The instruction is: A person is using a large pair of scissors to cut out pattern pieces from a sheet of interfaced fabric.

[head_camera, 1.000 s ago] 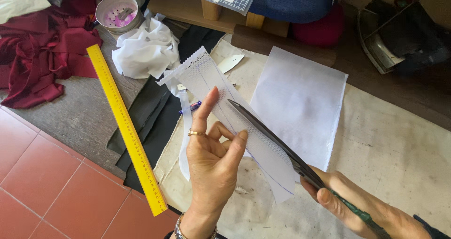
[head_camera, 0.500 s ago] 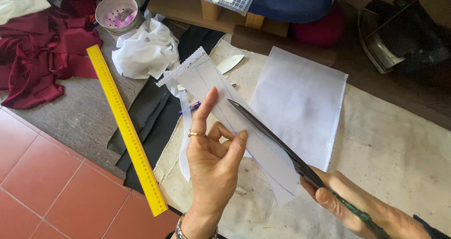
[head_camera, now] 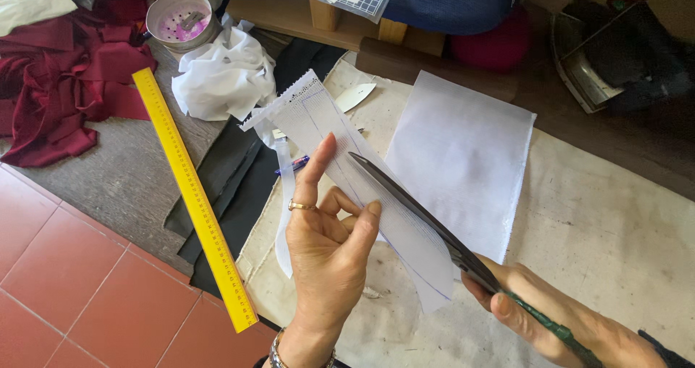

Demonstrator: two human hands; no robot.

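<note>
My left hand (head_camera: 329,256), with a ring on one finger, holds up a long strip of white mesh fabric (head_camera: 326,125) marked with a blue curved line. My right hand (head_camera: 539,310) grips black scissors (head_camera: 416,209) by green-wrapped handles. The blades are nearly closed and lie across the strip just beside my left fingertips. A thin cut sliver of the fabric (head_camera: 284,216) dangles to the left of my left hand.
A white rectangular fabric sheet (head_camera: 463,151) lies on the cream work cloth (head_camera: 601,223). A yellow ruler (head_camera: 192,194) rests on dark fabric (head_camera: 239,176). Crumpled white cloth (head_camera: 221,78), maroon cloth (head_camera: 65,93), a white bowl (head_camera: 179,19) and a blue pen (head_camera: 293,165) lie to the left.
</note>
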